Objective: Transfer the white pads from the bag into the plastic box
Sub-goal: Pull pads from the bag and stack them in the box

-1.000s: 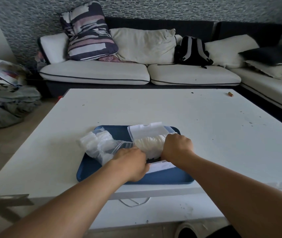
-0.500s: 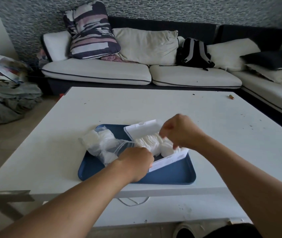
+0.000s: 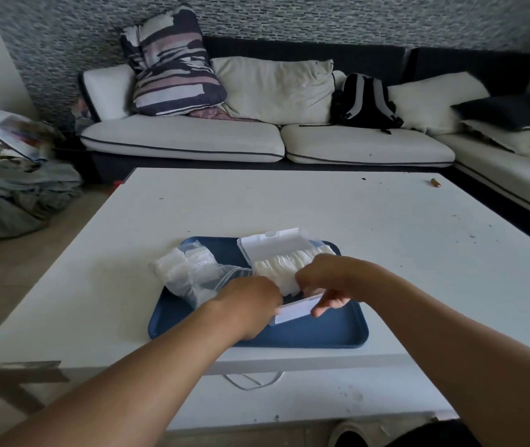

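A clear plastic bag (image 3: 189, 272) with white pads in it lies on the left of the blue tray (image 3: 337, 333). Beside it stands the plastic box (image 3: 295, 312), its white lid (image 3: 273, 245) open toward the sofa. A row of white pads (image 3: 276, 267) fills the box. My left hand (image 3: 250, 304) grips the box's near left corner with curled fingers. Over the box's near right part, my right hand (image 3: 325, 285) has its fingers curled down into the pads, and its thumb lies across the front wall. The fingertips of both hands are hidden.
The tray sits near the front edge of a white table (image 3: 386, 237). A small brown object (image 3: 436, 182) lies at the far right of the table. A sofa (image 3: 192, 137) with cushions and a black backpack (image 3: 365, 101) stands behind.
Half a second ago my right hand was raised above the box with pads in its fingers. It has come down and nearer, onto the pads by the front wall. My left hand stayed put.
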Demonstrator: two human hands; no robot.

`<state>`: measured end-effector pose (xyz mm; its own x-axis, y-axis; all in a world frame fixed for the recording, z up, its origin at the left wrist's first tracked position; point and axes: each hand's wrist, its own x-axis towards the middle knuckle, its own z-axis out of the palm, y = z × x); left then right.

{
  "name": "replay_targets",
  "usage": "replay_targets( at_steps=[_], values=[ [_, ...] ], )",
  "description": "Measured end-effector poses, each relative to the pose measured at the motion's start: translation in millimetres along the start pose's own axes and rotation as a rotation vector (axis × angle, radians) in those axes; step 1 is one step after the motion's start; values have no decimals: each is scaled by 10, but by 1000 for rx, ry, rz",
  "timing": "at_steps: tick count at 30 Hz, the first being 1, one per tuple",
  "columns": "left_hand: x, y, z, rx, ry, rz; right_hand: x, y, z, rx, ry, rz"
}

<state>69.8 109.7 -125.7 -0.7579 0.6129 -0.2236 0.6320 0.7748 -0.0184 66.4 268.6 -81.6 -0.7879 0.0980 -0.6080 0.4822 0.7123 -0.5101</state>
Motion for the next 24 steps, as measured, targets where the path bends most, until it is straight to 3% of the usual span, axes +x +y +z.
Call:
replay_targets(
  at_steps=[3, 5, 8, 9, 10, 13, 15, 18, 21, 24],
  values=[
    [-130, -115, -166, -271, 152, -6, -121, -165, 16, 18, 173, -251],
    [-287, -295, -336, -432, 379, -33, -223, -272, 114, -9, 153, -450],
    [-482, -744, -431, -641, 772, -245, -199, -327, 378, -145, 74, -621],
    [-531, -910, -396, -665, 833, -358, -127, -343, 483, -233, 84, -670],
    [-582, -1047, -356, -685, 813, -481, -40, -356, 593, -329, 95, -712],
    [-604, -1405, 1, -847, 518, -711, 207, -376, 875, -581, 163, -789],
    [-563, -1558, 238, -937, 410, -688, 378, -392, 985, -658, 195, -778],
    [-500, -1621, 400, -962, 388, -622, 512, -420, 1104, -740, 203, -756],
    [-439, -1636, 411, -941, 419, -597, 559, -446, 1166, -440, 157, -726],
    [-409, -1635, 424, -904, 375, -586, 659, -500, 1248, -673, 146, -744]
  ],
)
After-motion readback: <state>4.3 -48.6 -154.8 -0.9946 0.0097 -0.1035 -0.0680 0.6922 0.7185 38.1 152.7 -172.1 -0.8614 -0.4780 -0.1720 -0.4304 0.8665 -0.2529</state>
